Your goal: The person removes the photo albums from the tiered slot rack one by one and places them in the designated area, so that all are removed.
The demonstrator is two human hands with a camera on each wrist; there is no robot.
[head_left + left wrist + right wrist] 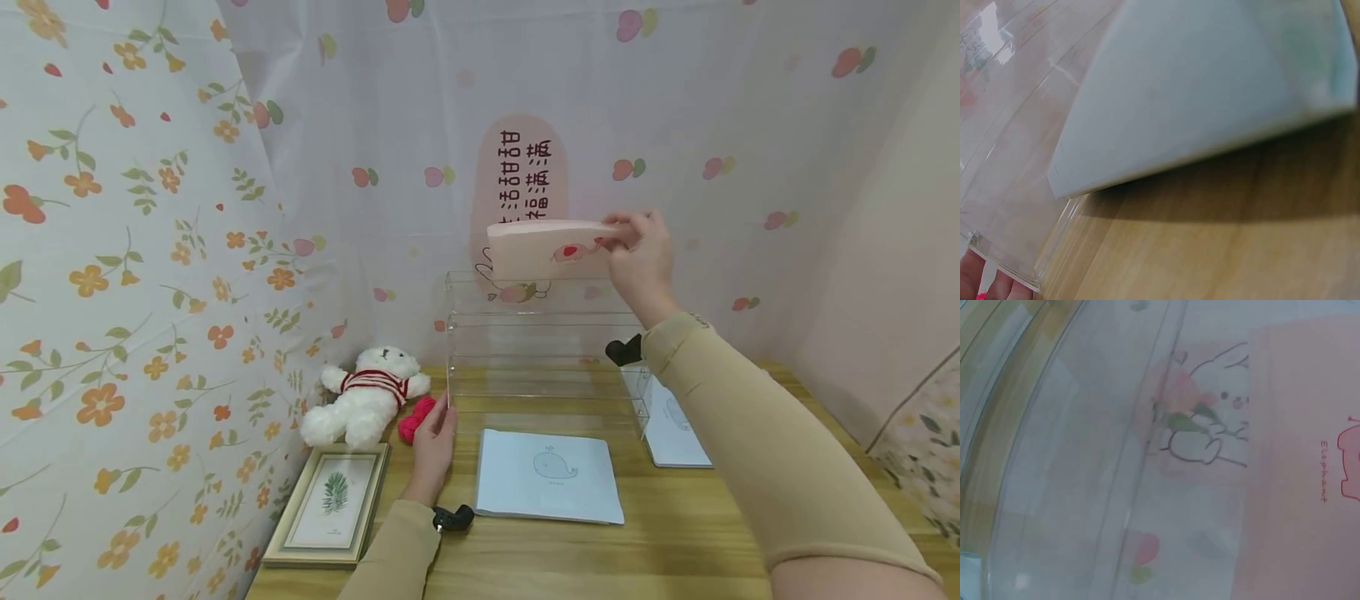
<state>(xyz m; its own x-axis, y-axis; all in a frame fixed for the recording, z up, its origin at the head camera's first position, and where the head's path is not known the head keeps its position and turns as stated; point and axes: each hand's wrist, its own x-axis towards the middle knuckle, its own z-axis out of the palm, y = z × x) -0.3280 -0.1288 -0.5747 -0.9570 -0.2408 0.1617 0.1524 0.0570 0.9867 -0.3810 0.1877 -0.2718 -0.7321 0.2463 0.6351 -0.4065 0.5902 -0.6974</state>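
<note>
My right hand (641,262) pinches a pink notebook (536,250) by its right end and holds it above a clear acrylic rack (517,379). A red elephant drawing and the word "Elephant" show on the pink cover (1300,469) in the right wrist view. Low on the rack's left side, my left hand (435,450) rests with fingers extended against the clear side panel. Its fingertips (1002,286) show at that edge in the left wrist view. In front of the rack, a pale blue notebook (551,477) with a whale drawing lies on the table.
A white teddy bear (367,396) in a striped top leans at the left, with a bright pink-red item (415,419) beside it. Before the bear lies a framed leaf picture (327,506). Another pale notebook (675,425) lies right of the rack. Patterned cloth hangs behind the wooden table (697,542).
</note>
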